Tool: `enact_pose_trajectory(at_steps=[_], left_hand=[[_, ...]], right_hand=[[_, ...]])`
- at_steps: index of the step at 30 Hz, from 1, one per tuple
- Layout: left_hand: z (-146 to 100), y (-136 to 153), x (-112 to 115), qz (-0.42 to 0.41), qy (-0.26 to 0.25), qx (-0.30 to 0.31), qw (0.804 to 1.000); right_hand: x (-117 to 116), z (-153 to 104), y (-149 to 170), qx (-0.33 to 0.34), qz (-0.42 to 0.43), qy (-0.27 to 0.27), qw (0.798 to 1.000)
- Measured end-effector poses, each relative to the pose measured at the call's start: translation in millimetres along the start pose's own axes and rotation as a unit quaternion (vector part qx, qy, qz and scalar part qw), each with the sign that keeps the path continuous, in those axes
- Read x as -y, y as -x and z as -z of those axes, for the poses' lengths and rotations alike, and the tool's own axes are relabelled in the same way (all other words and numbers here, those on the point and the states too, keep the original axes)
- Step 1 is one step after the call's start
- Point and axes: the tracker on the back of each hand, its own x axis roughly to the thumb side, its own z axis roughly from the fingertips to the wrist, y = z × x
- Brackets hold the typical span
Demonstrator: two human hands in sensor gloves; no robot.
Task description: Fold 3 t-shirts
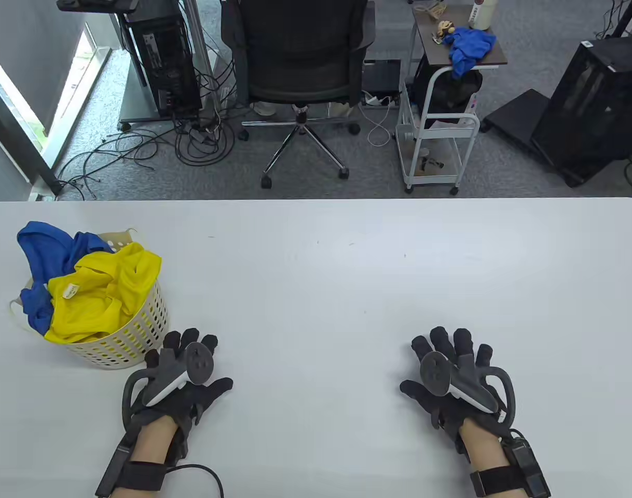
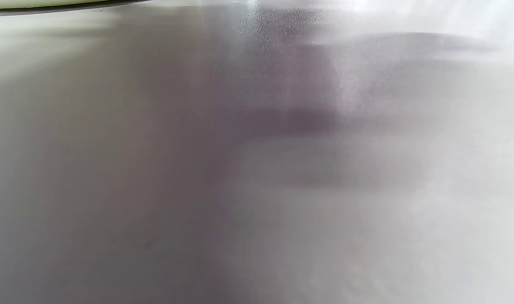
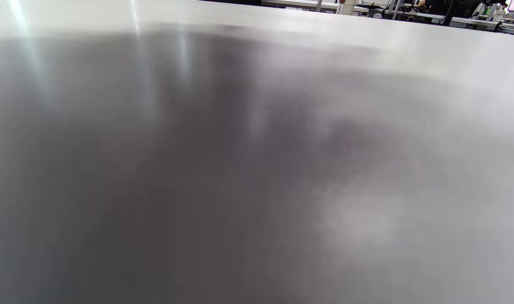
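A cream perforated basket [image 1: 134, 332] stands at the table's left. A crumpled yellow t-shirt [image 1: 106, 293] lies on top in it, and a blue t-shirt [image 1: 46, 244] hangs over its far and left rim. My left hand [image 1: 183, 368] rests flat on the table just right of the basket, fingers spread, holding nothing. My right hand [image 1: 451, 365] rests flat on the table at the right, fingers spread, holding nothing. Both wrist views show only blurred tabletop; no fingers appear in them.
The white table [image 1: 321, 270] spans the table view. Beyond its far edge are an office chair [image 1: 303, 57], a white cart [image 1: 435, 135] with a blue cloth [image 1: 469, 46] on top, computer towers and floor cables.
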Motion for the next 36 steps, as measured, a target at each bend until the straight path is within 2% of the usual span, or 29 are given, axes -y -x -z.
enact_pose_trajectory(at_steps=[9,17,20,24,26,29,31,33,36], left_hand=[[2.6,-1.9,2.3,-0.001,0.014,0.008,1.000],[-2.9,-11.2,-0.1,0.005,0.007,0.029,1.000],[-11.6,-22.3,-8.0,-0.006,-0.006,0.057,0.998],[-36.2,-43.3,-38.6,-0.021,-0.064,0.113,0.991],[-50.2,-49.0,-71.4,-0.005,-0.109,0.119,0.987],[-58.8,-34.9,-115.7,-0.031,-0.158,0.095,0.982],[-60.5,-16.0,-139.2,-0.042,-0.174,0.052,0.983],[-60.7,15.6,-161.1,-0.028,-0.192,-0.032,0.981],[-60.2,61.5,-178.4,-0.002,-0.191,-0.142,0.971]], right_hand=[[2.2,-1.6,-2.3,0.011,0.023,0.010,1.000],[1.7,-2.9,-14.6,0.039,0.028,-0.010,0.999],[-0.6,-6.2,-27.3,0.079,0.052,-0.038,0.995],[-0.7,-11.4,-47.7,0.118,0.051,-0.045,0.991],[-1.2,-13.4,-53.1,0.129,0.047,-0.047,0.989],[-2.0,-12.9,-50.8,0.127,0.045,-0.052,0.989],[-0.5,-12.1,-45.9,0.121,0.048,-0.047,0.990],[2.8,-11.0,-38.4,0.111,0.055,-0.039,0.991],[6.1,-9.0,-28.6,0.094,0.059,-0.030,0.993]])
